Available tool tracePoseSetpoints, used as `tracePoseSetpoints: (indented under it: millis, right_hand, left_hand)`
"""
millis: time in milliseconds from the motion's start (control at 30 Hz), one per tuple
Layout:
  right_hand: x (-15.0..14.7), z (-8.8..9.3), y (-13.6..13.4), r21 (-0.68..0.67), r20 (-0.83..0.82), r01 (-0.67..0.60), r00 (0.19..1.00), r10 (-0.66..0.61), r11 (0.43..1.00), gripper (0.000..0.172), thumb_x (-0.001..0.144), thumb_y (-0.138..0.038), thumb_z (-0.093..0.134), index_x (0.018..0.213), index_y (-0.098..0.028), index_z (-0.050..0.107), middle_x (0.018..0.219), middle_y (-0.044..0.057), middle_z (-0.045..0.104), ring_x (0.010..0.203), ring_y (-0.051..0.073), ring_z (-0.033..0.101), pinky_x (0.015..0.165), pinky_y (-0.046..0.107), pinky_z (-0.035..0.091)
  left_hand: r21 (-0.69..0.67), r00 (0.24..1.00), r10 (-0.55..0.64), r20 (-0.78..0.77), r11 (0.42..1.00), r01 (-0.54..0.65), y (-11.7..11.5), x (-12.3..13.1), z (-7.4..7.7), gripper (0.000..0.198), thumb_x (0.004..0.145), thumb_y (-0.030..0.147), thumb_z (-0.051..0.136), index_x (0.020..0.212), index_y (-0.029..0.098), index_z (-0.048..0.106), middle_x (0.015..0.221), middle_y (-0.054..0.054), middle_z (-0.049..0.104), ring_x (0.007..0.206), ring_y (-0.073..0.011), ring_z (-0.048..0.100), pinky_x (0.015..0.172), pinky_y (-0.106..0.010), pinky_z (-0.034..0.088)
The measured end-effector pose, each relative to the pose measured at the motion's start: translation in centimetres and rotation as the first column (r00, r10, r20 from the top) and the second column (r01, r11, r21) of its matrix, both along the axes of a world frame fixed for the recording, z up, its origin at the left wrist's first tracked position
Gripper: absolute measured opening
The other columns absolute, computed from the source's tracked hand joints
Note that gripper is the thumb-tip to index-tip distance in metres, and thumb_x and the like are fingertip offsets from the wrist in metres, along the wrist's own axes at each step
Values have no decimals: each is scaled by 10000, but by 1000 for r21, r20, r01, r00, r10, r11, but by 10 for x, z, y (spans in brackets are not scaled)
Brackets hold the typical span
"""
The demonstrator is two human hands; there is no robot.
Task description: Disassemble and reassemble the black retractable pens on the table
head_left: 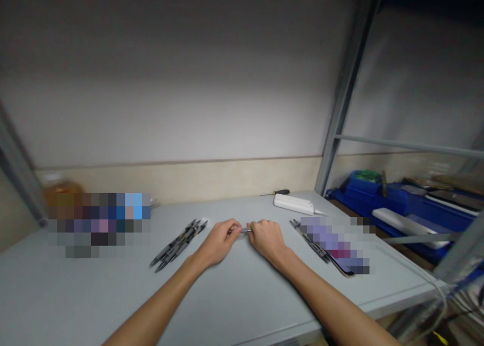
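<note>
A thin grey pen (245, 230) spans the short gap between my two hands, low over the middle of the table. My left hand (223, 241) is closed, thumb and fingers pinching one end. The other end sits in the curled fingers of my right hand (266, 239). To the left of my left hand lies a bundle of several grey and black pens (177, 246), slanting across the tabletop. On the right, a few similar pens (312, 242) lie in a line beside a flat object, partly blurred out, that looks like a phone (350, 274).
Behind my right hand are a white power strip (293, 204) with a cable and a screwdriver (282, 191). Blurred-out items and an amber container (62, 190) stand at the back left of the grey table (227, 295). Metal posts (342, 99) and blue bins (366, 192) are on the right.
</note>
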State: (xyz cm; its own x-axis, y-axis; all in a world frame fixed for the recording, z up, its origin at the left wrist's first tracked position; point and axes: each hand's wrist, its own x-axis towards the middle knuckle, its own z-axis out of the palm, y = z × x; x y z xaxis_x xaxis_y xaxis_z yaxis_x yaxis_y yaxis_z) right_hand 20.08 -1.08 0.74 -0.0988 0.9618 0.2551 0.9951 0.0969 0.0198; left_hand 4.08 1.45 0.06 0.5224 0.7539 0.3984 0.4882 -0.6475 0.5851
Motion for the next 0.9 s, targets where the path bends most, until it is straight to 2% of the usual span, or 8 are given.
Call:
tracePoseSetpoints:
  millis: [67,200,433,533,600,733,800,900]
  right_hand:
    - [2,-2,0,-3,-15,40,999,-40,999,396,888,-313,320,895,-141,677,812,168,668,793,231,635,652,291,411]
    - [5,-4,0,-12,-28,33,999,-33,999,417,891,-330,308,894,-144,682,817,170,670,794,236,632,656,301,410]
    - [5,-6,-2,-11,-11,20,1000,-20,1000,441,903,-332,284,885,-143,683,807,171,670,794,231,634,649,293,403]
    - [5,-6,-2,-3,-3,2,1000,-2,1000,445,908,-325,271,877,-152,680,801,165,673,769,229,637,632,294,398]
    - [5,-6,-2,4,1,-2,1000,2,1000,443,911,-325,268,866,-156,676,787,156,674,749,221,638,619,286,389]
    - [6,-6,-1,34,-6,-39,999,39,999,353,899,-323,328,868,-166,643,778,119,665,730,200,618,618,274,365]
    - [6,-5,-2,82,-21,-88,996,90,993,289,877,-346,392,891,-162,614,806,106,650,767,200,594,643,276,356]
    - [8,-2,-3,179,-71,-185,977,200,966,297,865,-401,413,910,-160,583,883,97,617,857,199,542,712,287,336]
  left_hand:
    - [54,999,3,46,998,-6,-4,-4,0,213,836,298,436,905,156,579,699,-8,584,626,-130,502,597,-230,373]
    - [160,999,-4,45,987,-3,-6,-6,-3,161,837,215,427,847,169,581,810,-57,612,770,-167,545,725,-276,410]
    - [195,1000,-4,-27,981,9,-3,-5,-11,179,850,181,378,861,161,556,834,-71,603,805,-177,540,752,-289,408]
    - [201,998,20,-67,980,-7,-3,-5,-12,242,858,194,336,765,155,557,757,-65,591,755,-175,525,726,-286,388]
    - [151,997,33,-67,988,-23,-3,-4,-12,316,868,227,300,665,162,534,655,-38,558,664,-159,503,666,-270,371]
    - [-93,997,75,24,993,-72,-4,-3,-9,409,870,369,276,587,169,493,499,27,440,495,-116,407,522,-233,291]
    - [-173,989,122,86,979,-105,-2,-4,-8,430,853,433,285,579,169,484,473,42,395,478,-112,379,500,-228,264]
    - [-247,964,200,178,957,-153,4,-7,-7,451,827,498,296,575,169,473,467,49,383,469,-107,362,491,-225,255]
